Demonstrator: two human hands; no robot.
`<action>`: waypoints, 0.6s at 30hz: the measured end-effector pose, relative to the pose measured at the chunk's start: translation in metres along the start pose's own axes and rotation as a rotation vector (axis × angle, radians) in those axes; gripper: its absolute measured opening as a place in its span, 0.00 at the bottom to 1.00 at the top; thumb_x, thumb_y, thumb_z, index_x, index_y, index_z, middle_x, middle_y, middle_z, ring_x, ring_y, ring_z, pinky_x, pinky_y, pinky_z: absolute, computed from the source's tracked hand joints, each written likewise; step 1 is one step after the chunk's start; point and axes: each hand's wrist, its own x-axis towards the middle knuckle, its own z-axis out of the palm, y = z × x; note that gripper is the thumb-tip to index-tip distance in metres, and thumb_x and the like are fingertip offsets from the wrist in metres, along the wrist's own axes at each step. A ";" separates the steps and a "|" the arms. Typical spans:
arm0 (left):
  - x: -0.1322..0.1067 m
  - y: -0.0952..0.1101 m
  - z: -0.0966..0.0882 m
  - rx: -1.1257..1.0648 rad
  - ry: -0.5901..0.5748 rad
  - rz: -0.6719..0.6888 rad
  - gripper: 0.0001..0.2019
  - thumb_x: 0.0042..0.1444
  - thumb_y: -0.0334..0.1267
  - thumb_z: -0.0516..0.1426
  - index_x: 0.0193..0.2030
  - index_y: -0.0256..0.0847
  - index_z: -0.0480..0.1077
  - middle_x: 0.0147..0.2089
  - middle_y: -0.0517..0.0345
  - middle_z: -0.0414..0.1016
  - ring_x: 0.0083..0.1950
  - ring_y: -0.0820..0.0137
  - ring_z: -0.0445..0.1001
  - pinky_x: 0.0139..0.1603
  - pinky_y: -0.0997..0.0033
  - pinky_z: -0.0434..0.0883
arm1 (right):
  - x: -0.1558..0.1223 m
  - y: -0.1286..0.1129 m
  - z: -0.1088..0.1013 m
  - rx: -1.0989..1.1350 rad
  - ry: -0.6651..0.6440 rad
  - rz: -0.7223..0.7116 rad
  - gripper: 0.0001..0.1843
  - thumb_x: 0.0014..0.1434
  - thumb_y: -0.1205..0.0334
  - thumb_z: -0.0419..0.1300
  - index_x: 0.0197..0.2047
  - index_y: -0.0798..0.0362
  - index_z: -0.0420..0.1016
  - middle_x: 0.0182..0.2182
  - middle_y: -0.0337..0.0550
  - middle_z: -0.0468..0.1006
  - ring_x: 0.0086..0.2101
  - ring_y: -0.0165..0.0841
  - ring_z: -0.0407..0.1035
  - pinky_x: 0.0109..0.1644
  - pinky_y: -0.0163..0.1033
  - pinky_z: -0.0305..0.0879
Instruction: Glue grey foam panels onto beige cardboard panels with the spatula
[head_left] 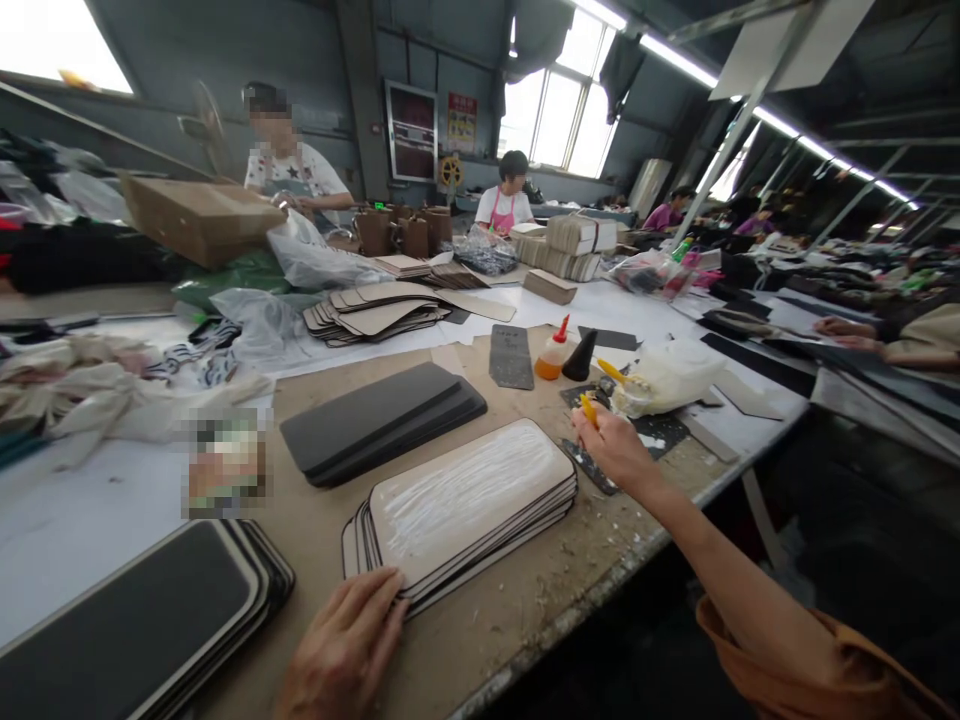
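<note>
My left hand point(341, 650) lies with fingers stretched flat against the near corner of a stack of beige rounded panels point(465, 505); the top panel is smeared with white glue. My right hand point(611, 445) is out to the right of the stack, fingers closed round a yellow-handled brush point(589, 408), held over a dark glue-stained mat point(652, 435). Just beyond the hand sits a white container with another yellow handle point(664, 380).
A dark grey panel stack point(382, 420) lies behind the beige one, another point(142, 625) at near left. An orange glue bottle point(553, 355) and black cone point(581, 357) stand further back. Cloth, bags and cardboard pieces crowd the left and far table. Other people work beyond and at right.
</note>
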 end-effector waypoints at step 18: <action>-0.030 -0.004 0.017 0.029 0.007 -0.182 0.21 0.58 0.40 0.52 0.58 0.41 0.60 0.49 0.49 0.73 0.47 0.64 0.74 0.47 0.64 0.74 | 0.005 0.035 0.042 -0.224 -0.326 -0.040 0.15 0.61 0.60 0.48 0.36 0.56 0.74 0.37 0.51 0.77 0.39 0.37 0.70 0.40 0.35 0.59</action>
